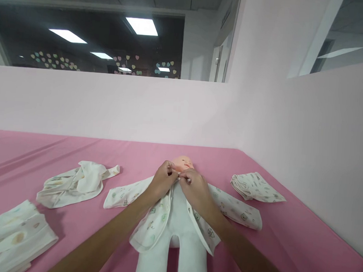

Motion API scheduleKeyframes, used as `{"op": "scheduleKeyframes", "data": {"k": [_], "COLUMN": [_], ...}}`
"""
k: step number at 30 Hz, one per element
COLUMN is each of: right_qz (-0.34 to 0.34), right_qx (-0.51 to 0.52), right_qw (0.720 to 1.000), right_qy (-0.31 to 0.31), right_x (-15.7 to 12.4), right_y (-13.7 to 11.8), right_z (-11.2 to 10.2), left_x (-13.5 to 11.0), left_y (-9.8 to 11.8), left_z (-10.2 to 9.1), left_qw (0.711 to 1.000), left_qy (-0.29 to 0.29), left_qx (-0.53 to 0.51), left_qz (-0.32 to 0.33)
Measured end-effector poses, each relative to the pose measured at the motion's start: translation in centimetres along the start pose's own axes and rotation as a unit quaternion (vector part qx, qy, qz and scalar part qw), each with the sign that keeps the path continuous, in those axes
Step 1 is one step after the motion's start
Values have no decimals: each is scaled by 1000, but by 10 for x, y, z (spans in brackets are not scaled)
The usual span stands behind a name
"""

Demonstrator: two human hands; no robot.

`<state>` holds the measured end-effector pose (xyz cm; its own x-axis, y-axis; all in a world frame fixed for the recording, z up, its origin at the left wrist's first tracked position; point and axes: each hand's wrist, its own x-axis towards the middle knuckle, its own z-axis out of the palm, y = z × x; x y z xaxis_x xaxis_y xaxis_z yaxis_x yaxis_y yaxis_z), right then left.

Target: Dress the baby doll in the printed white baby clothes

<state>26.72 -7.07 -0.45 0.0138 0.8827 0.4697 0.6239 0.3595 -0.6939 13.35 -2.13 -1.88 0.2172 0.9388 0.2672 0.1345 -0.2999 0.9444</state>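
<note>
A baby doll [180, 219] with a white cloth body lies on its back, legs toward me. It wears a white printed baby jacket [155, 223], sleeves spread to both sides and the front hanging apart below the chest. At the collar under the doll's chin, my left hand [163, 179] pinches the jacket's edge. My right hand [195, 186] pinches the facing edge, and the fingertips of both hands nearly meet there. The fingers cover the fastening point, so I cannot tell whether it is closed. Part of the doll's head is hidden behind my left hand.
A pink sheet [78, 232] covers the surface. On the left lie a crumpled printed baby garment [75, 184] and a folded printed cloth [12, 238]. A folded patterned cloth [255, 186] lies at the right. A pale wall [124, 107] borders the back and right.
</note>
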Motion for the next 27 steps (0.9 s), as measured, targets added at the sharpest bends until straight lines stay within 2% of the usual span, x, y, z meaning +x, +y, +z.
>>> {"op": "scheduleKeyframes", "data": {"k": [7,12,15,17,20,23,27], "right_qz": [12,67,88,93,86,72,65], "right_qx": [2,-19,-55,-85,-138,-165,-158], "right_qw": [1000,997,993,989,983,979,978], "right_qy": [-9,-19,-52,-75,-87,-98,-117], "right_x": [-7,-5,-8,-11,-17,-20,-19], "right_y": [-4,-1,-3,-7,-10,-9,-9], "right_z": [-1,-9,-21,-30,-36,-35,-36], "left_x": [1,-1,-7,-14,-26,-35,-38], "left_y": [8,13,23,32,42,45,47], "left_z": [-3,-4,-10,-17,-28,-31,-26], "left_qw": [999,998,993,982,950,922,904], "left_qy": [1,-16,-45,-77,-109,-118,-104], "left_qx": [-10,46,111,173,292,369,413], "left_qz": [-54,-36,-24,-15,-2,11,26]}}
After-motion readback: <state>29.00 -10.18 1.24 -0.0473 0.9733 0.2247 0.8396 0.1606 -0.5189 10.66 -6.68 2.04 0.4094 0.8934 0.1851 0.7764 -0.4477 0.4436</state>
